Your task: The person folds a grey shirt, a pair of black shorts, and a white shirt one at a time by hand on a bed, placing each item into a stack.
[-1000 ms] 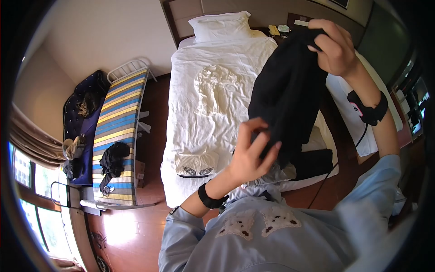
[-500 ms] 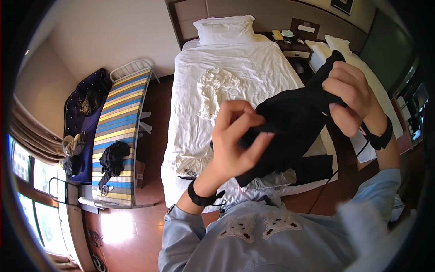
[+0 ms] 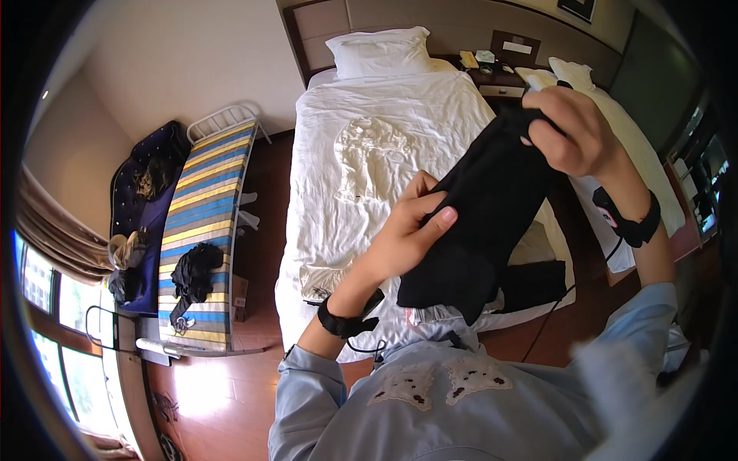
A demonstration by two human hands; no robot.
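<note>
A black garment [image 3: 488, 200] is stretched between my two hands above the foot of the bed, its lower end hanging in front of me. My left hand [image 3: 415, 230] pinches its left edge, thumb on top and fingers behind. Closed around its upper right corner is my right hand [image 3: 576, 131]. Beneath it, a folded black cloth [image 3: 534, 284] lies at the bed's foot, partly covered in this view. A cream-white garment [image 3: 373, 150] is spread out on the white bed [image 3: 319, 154]. Some pale folded clothing [image 3: 327, 280] rests near my left forearm.
To the left stands a narrow cot with a striped mattress [image 3: 204, 192], holding a black bundle [image 3: 196, 269]. Beyond it is a dark blue sofa [image 3: 146, 207] with clothes on it. A nightstand [image 3: 500, 81] separates the bed from a second bed [image 3: 623, 115] at right.
The black garment has gone from bunched to flatter and more stretched. My left hand now grips its edge with the thumb on top; my right hand has moved slightly left.
</note>
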